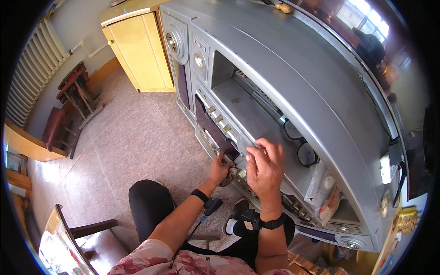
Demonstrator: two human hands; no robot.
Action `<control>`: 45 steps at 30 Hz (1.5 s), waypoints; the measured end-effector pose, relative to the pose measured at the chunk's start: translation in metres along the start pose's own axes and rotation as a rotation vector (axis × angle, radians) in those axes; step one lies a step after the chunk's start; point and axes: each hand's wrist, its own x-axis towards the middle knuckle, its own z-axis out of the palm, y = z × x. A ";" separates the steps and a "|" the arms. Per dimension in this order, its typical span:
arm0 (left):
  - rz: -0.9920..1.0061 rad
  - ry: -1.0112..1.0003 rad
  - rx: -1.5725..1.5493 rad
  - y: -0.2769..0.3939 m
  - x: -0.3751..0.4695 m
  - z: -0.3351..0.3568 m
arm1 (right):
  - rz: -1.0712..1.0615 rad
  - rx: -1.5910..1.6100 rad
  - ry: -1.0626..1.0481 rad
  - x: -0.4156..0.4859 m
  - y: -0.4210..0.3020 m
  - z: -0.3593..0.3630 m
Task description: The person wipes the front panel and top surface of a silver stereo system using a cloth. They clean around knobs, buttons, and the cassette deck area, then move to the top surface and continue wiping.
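Note:
My left hand (221, 169) is low at the front of a silver-grey media cabinet (275, 58), its fingers closed on a crumpled greyish cloth (227, 177) that is partly hidden. My right hand (266, 165) is raised with bent, parted fingers at the lower edge of the cabinet's open shelf. Whether its fingertips touch the cabinet, I cannot tell. Round knobs (219, 119) line the front panel above my left hand. Inside the shelf lie black-framed eyeglasses (302, 146), a remote control (245, 77) and a plastic bag (318, 182).
A yellow cupboard (141, 51) adjoins the cabinet's far end. Red-seated folding stools (77, 92) lean near a white radiator (36, 65). A chair (99, 244) stands at the lower left. A television screen (416, 120) rises behind the cabinet top, where a power adapter (388, 168) and cables sit.

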 end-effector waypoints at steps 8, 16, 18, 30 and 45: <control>0.200 0.073 0.174 0.047 -0.007 -0.007 | -0.049 -0.020 0.047 -0.001 0.000 -0.001; 0.255 0.161 0.159 0.099 -0.014 -0.002 | -0.066 0.311 0.252 -0.005 -0.022 -0.029; 0.235 0.129 0.214 0.090 -0.014 -0.002 | -0.066 0.289 0.266 -0.006 -0.025 -0.039; 0.329 0.071 0.102 0.102 -0.027 -0.006 | -0.045 0.068 0.221 -0.018 0.013 -0.032; 0.195 -0.106 -0.076 0.099 -0.016 -0.007 | -0.034 0.027 0.166 -0.016 0.016 -0.025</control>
